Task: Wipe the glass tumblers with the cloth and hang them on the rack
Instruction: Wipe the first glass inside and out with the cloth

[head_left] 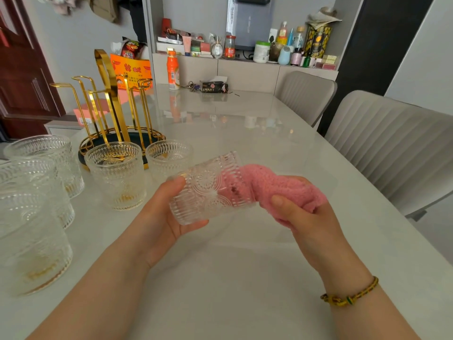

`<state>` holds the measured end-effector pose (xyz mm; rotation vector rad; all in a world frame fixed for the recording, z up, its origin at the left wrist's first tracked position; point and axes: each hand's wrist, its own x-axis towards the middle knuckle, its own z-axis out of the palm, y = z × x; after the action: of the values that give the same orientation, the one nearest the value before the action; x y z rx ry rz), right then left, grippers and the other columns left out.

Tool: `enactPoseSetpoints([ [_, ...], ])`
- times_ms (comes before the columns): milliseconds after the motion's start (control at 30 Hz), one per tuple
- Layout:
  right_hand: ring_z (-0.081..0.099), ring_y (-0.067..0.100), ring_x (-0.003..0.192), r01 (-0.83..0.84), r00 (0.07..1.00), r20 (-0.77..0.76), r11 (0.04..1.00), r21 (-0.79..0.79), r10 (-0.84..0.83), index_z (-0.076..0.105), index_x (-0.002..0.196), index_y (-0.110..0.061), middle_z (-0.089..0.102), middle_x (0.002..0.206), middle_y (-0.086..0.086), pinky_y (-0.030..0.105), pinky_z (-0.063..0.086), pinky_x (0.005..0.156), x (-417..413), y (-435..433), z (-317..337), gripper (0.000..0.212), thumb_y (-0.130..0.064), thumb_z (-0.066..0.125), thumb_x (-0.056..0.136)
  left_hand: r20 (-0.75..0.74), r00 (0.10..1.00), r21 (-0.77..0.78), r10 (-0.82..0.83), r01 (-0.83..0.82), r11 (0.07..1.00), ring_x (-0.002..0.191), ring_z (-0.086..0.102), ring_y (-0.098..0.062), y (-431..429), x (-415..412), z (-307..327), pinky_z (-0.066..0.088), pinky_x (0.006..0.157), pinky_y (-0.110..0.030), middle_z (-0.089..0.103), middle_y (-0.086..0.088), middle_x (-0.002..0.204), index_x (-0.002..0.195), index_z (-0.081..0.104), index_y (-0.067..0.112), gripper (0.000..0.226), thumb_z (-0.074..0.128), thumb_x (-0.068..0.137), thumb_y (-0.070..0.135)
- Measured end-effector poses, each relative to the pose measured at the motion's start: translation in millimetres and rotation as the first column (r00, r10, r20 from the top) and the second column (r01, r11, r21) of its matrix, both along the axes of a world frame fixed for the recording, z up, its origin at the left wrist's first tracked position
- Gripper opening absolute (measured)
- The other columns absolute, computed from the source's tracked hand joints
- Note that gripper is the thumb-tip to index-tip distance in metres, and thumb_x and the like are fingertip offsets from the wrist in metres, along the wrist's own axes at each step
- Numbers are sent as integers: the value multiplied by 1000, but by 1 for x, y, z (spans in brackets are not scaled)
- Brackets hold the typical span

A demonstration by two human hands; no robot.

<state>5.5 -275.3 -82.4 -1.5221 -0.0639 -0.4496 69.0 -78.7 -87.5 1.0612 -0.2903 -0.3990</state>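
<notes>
My left hand grips an embossed glass tumbler on its side above the table, its mouth pointing right. My right hand holds a pink cloth, one end of which is pushed into the tumbler's mouth. Several more clear tumblers stand upright on the left: one, another behind the held glass, and others at the table's left edge. The gold rack with bare prongs stands behind them on a dark round base.
The pale glossy table stretches ahead. An orange bottle, keys and a dark packet lie at its far end. Two grey chairs stand along the right side. A cluttered shelf is at the back.
</notes>
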Motion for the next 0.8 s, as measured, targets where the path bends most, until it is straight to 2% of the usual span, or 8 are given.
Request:
enactPoseSetpoints([
  [67,63,5,72,55,998,13,995,86,-57,68,77,-22,70,72,-10,18,50,63,0,-2,1,26,-22,77,53,19,1000,7,-10,10,1000,67,69,-11,0,0,-1,54,48,-24,73,4,81,100,61,23,56,69,47,38],
  [167,60,3,65,163,983,47,968,190,-175,63,68,-19,66,64,-10,18,48,63,1,1,5,12,-30,61,68,40,999,13,-30,29,999,74,70,-13,0,1,-1,54,51,-25,73,3,86,100,63,24,86,86,22,51],
  [333,61,0,64,451,884,-35,829,332,-467,59,83,-16,65,75,-6,20,50,67,10,-11,6,17,-16,45,93,65,998,-29,-25,27,999,75,70,-13,1,1,0,54,51,-25,73,3,86,91,69,27,81,85,18,58],
  [467,59,4,43,468,884,-161,828,310,-439,58,77,-12,63,52,-5,19,53,46,13,-11,6,24,-17,43,95,70,997,-48,-44,47,998,73,70,-13,2,-1,2,54,50,-25,73,4,85,88,70,29,77,85,18,57],
  [533,59,10,46,476,877,-196,848,235,-438,59,84,-7,63,61,1,20,52,45,20,-8,8,19,-16,45,94,73,996,-27,-50,52,998,73,70,-13,2,-2,2,54,50,-25,73,4,85,93,67,26,84,85,18,58],
  [667,57,21,56,407,906,-209,893,190,-368,59,94,-2,60,73,13,24,53,48,32,7,20,16,-15,49,92,79,993,20,-89,88,996,72,70,-14,0,-4,1,54,50,-25,73,3,82,80,75,26,70,85,16,52],
  [733,62,16,56,307,947,-171,926,220,-273,62,92,-4,63,72,7,22,54,49,33,17,24,16,-14,49,91,69,995,34,-78,76,997,71,70,-15,-1,-3,1,53,48,-25,73,1,81,86,69,22,59,77,30,38],
  [800,66,8,63,198,978,-108,950,241,-177,63,88,-9,67,77,4,17,53,52,31,23,25,13,-14,51,89,81,995,51,-57,53,997,70,70,-15,0,0,1,53,49,-25,73,2,80,93,64,21,57,63,39,41],
])
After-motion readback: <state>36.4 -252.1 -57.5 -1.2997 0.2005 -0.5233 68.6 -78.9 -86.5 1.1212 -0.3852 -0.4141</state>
